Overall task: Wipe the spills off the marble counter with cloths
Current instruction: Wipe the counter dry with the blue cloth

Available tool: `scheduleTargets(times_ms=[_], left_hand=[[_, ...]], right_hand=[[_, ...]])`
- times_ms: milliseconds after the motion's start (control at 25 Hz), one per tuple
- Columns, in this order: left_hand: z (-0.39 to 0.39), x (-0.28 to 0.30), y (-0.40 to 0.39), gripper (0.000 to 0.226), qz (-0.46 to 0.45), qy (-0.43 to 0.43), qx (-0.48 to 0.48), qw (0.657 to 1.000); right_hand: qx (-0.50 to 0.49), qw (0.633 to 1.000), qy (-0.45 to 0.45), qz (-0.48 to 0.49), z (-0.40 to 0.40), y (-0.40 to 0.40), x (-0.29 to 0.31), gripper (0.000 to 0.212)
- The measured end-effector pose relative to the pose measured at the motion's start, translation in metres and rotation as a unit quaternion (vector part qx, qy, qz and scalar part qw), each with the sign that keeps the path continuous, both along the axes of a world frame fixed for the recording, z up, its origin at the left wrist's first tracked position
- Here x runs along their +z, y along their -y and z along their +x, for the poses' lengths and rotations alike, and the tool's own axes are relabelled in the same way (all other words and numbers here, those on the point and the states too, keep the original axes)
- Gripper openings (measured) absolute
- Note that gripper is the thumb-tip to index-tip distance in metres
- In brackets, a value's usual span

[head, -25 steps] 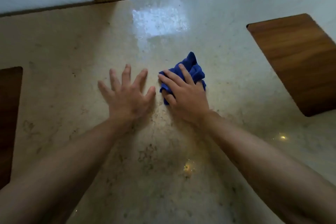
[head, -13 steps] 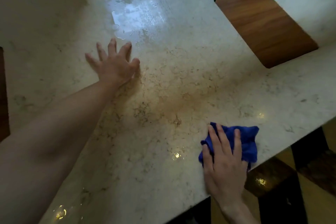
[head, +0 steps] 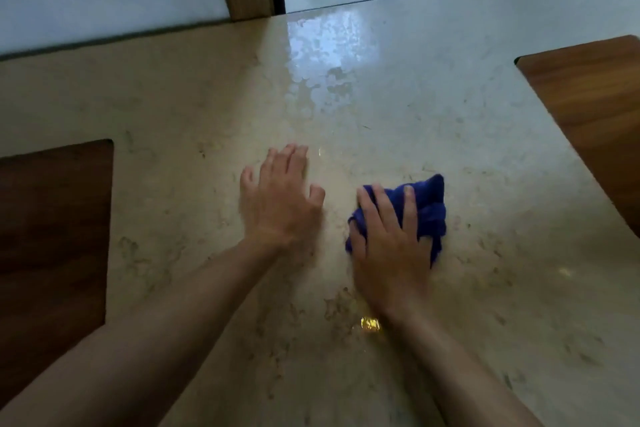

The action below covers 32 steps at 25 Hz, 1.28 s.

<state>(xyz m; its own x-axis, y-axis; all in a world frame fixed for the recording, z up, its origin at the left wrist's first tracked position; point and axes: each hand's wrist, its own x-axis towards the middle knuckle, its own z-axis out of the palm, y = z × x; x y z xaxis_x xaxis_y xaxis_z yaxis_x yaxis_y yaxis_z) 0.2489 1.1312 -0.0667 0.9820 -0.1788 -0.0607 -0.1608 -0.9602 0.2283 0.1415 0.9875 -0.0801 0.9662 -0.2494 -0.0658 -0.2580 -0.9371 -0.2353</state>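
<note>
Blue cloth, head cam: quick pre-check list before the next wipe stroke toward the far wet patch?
1. Right hand on the blue cloth, fingers spread over it: ok.
2. Cloth in contact with the marble counter: ok, bunched rather than flat.
3. Left hand resting on the counter, clear of the cloth: ok.
4. Path from cloth to the wet patch free of objects: ok.
5. Wet patch wiped: not ok, droplets remain near the far edge.
6. Cloth dry enough to absorb more: cannot tell.
</note>
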Motion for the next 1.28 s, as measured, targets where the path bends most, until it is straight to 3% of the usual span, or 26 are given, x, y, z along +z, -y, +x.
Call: scheduleTargets(times_ms=[160, 440, 640, 960, 1120, 1280], left_hand=[[0.012, -0.007, -0.068, 0.066, 0.069, 0.059, -0.05, 0.995], [0.013, -0.01, -0.072, 0.068, 0.028, 0.075, -0.045, 0.996], [0.011, -0.013, -0.074, 0.069, 0.027, 0.088, -0.052, 0.994], [0.013, -0.012, -0.076, 0.069, 0.047, 0.05, -0.044, 0.997], [0.015, -0.012, -0.077, 0.068, 0.044, 0.028, -0.038, 0.998], [0.016, -0.015, -0.076, 0.066, 0.042, 0.052, -0.035, 0.997]], right_hand=[[0.018, 1.0, 0.003, -0.002, 0.14, 0.014, 0.0, 0.054], [0.072, 0.997, 0.004, 0.03, 0.373, 0.033, 0.007, 0.052], [0.096, 0.995, 0.001, 0.016, 0.451, 0.018, 0.01, 0.054], [0.173, 0.985, 0.013, 0.022, 0.403, -0.011, 0.01, 0.056], [0.204, 0.979, 0.002, 0.017, 0.317, -0.022, 0.009, 0.057], [0.164, 0.986, 0.01, 0.012, 0.192, -0.021, 0.005, 0.056]])
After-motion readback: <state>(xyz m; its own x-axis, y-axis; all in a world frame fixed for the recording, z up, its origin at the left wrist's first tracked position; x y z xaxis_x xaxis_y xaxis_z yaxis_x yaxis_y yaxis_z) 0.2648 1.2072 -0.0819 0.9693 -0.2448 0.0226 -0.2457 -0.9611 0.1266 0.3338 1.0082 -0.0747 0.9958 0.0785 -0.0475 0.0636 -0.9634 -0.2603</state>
